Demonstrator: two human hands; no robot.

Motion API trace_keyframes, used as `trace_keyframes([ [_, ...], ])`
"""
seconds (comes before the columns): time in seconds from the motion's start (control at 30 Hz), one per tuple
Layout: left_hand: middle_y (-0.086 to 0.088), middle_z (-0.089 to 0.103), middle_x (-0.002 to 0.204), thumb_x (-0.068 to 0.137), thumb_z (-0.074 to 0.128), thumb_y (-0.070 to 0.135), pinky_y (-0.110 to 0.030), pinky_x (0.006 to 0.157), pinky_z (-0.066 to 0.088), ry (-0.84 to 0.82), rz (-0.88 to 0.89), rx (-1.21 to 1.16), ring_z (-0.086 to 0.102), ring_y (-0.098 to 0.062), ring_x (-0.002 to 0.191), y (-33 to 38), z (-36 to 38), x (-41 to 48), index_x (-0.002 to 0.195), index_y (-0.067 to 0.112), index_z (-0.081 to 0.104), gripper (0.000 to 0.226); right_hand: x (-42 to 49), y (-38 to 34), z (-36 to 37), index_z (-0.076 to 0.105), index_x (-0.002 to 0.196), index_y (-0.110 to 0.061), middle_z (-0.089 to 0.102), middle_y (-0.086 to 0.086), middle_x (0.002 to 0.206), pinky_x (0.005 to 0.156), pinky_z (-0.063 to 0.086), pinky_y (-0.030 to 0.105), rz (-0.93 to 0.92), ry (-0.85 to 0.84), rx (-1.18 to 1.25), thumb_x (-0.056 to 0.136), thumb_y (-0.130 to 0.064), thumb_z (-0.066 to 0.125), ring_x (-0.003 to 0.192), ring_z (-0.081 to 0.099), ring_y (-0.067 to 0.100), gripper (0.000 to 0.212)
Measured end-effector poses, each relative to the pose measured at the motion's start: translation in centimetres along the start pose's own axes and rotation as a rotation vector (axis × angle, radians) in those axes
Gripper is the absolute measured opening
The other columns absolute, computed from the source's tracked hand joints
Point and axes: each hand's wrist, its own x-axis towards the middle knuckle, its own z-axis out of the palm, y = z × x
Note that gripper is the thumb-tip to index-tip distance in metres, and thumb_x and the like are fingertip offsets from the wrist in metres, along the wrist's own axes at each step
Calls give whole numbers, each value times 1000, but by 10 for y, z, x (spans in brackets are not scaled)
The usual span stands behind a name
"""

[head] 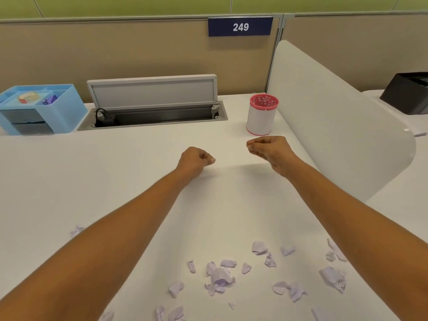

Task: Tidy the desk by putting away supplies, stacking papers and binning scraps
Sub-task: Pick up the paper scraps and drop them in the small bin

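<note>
Head view. Both forearms are reaching out over the white desk [69, 181]. The left hand [195, 161] is closing into a fist, thumb lying against the forefinger, low over the desk top. The right hand [269, 150] is likewise curling shut, thumb tip meeting the forefinger, a little higher and just in front of the small bin [261, 121]. Whether either hand is pinching anything cannot be told; a faint line is running between the two hands, but its nature is unclear.

The paper scraps [220, 276], lilac and torn, are lying scattered across the near part of the desk, mostly between the forearms and under the right one. One stray piece is showing beside the left forearm. Several are bearing handwriting, too small to read.

The bin, white with a pink perforated rim, is standing upright at the far right of the desk, near the curved white divider [335, 126]. A blue organiser [62, 112] is sitting at the far left, with a tape roll [29, 97] resting in a top compartment. Between them the cable tray [152, 117] is standing with its lid raised, a black plug [104, 117] sitting at its left end. A sign [240, 26] reading 249 is hanging on the partition behind. A black box [405, 96] is sitting beyond the divider.
</note>
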Motion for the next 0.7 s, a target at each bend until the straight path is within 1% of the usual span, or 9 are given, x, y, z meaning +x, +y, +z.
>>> trace_keyframes([
  [0.13, -8, 58, 94, 89, 61, 13, -21, 61, 39, -24, 10, -28, 49, -19, 86, 22, 4, 19, 90, 5, 62, 9, 27, -28, -2, 65, 100, 8, 63, 14, 101, 80, 54, 22, -59, 76, -4, 79, 9, 64, 96, 60, 24, 22],
  [0.23, -12, 62, 107, 91, 58, 9, -26, 71, 41, -3, 8, -52, 49, -18, 90, 43, 3, 42, 100, -3, 64, 17, 58, -52, -10, 68, 96, 3, 62, 12, 108, 87, 53, 26, -101, 210, -47, 77, 5, 69, 100, 60, 23, 20],
  [0.27, -12, 63, 109, 91, 55, 5, -25, 68, 42, 3, 15, -66, 50, -17, 90, 50, 3, 51, 100, -4, 64, 16, 69, -59, -13, 69, 94, 0, 63, 11, 110, 88, 53, 27, -121, 272, -96, 76, 2, 70, 102, 60, 23, 18],
  [0.33, -12, 63, 107, 92, 52, 1, -19, 61, 41, 8, 37, -92, 52, -16, 89, 65, 3, 67, 97, -2, 64, 13, 86, -72, -17, 70, 96, -4, 64, 9, 110, 86, 52, 27, -158, 358, -236, 79, -5, 70, 104, 59, 20, 17],
  [0.4, -9, 61, 97, 91, 56, 6, -16, 58, 41, 18, 54, -100, 54, -14, 82, 77, 5, 81, 93, 0, 63, 10, 99, -79, -17, 71, 99, -5, 64, 9, 112, 82, 50, 26, -182, 397, -368, 84, -7, 66, 102, 55, 17, 16],
  [0.43, -8, 60, 93, 90, 58, 8, -16, 57, 41, 17, 65, -101, 55, -12, 75, 82, 7, 88, 88, 1, 63, 9, 106, -80, -17, 70, 101, -4, 63, 9, 114, 83, 51, 28, -190, 395, -432, 86, -7, 63, 103, 55, 18, 17],
  [0.5, -6, 59, 86, 90, 59, 10, -16, 56, 41, 10, 80, -100, 52, -7, 64, 91, 13, 103, 72, 7, 59, 18, 115, -81, -16, 69, 106, -2, 61, 13, 119, 89, 51, 33, -193, 369, -565, 89, -5, 59, 110, 55, 24, 20],
  [0.6, -6, 58, 78, 89, 61, 11, -19, 59, 43, 20, 81, -92, 51, -6, 60, 104, 21, 123, 65, 11, 55, 24, 126, -79, -19, 70, 106, -2, 62, 15, 118, 92, 50, 35, -222, 375, -669, 90, -1, 54, 109, 57, 28, 23],
  [0.7, -6, 60, 76, 86, 65, 10, -26, 66, 48, 44, 119, -79, 55, -12, 66, 122, 31, 138, 64, 10, 58, 23, 132, -74, -24, 71, 99, -1, 67, 15, 106, 88, 52, 33, -297, 430, -662, 87, 1, 56, 99, 62, 25, 19],
])
